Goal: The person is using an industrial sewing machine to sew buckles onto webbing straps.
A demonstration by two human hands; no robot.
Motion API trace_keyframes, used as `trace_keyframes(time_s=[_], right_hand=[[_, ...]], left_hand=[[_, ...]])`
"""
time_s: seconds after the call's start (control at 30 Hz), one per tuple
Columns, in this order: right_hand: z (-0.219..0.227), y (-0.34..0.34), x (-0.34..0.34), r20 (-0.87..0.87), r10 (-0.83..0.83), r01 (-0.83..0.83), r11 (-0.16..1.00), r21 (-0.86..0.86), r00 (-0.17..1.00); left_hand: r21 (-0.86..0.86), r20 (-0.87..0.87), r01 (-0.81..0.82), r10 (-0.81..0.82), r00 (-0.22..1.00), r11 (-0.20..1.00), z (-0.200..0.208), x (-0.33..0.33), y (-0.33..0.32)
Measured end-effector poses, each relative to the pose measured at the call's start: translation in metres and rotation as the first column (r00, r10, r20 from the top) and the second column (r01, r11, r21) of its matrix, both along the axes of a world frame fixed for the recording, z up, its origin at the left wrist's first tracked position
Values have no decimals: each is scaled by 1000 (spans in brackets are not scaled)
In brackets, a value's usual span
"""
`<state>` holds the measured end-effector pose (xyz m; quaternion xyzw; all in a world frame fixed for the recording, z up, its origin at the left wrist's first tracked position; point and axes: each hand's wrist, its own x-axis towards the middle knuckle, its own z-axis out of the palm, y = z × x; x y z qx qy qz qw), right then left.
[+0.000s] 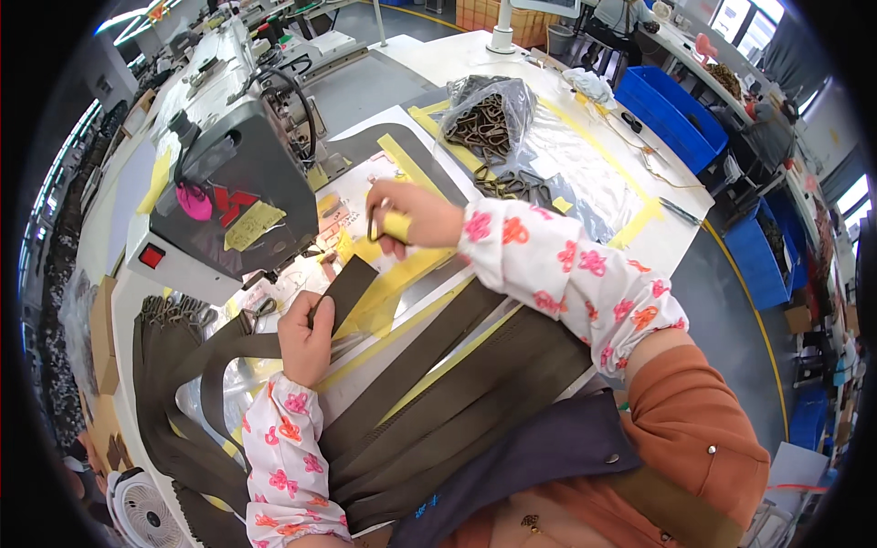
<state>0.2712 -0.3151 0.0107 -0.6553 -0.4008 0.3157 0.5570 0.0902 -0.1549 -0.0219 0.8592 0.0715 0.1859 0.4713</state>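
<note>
Gripping strap end (pixel 352 283), left hand (pixel 306 340), right hand (pixel 411 217) holding buckle (pixel 375 224)

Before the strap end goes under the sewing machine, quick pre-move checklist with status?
1. Left hand grips the dark webbing strap end: ok.
2. Right hand holds a metal ring: ok.
3. Ring threaded onto strap: not ok, they are apart.
4. Needle area of the sewing machine free of fingers: ok.
5. Spare rings in the plastic bag within reach: ok.
6. Thread loaded: cannot tell.
</note>
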Motion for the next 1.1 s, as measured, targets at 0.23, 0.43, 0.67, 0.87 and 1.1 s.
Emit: trace_keyframes(time_s=[0.23, 0.43, 0.67, 0.87, 1.1], right_hand=[[-47, 22, -22, 449, 96, -64, 994, -86, 888], [-37, 13, -27, 462, 79, -52, 996, -72, 883], [-37, 16, -40, 644, 7, 96, 988, -125, 765], [-33, 12, -64, 613, -42, -58, 988, 142, 789], [-28, 18, -66, -133, 30, -19, 996, 87, 991]], left_hand=[[88, 90, -163, 155, 984, 983, 4, 3, -4], [-32, 80, -204, 206, 975, 978, 12, 5, -5], [475, 30, 29, -49, 998, 879, 17, 3, -21], [235, -210, -29, 80, 974, 971, 25, 5, -18], [413, 66, -115, 96, 993, 903, 14, 3, -22]])
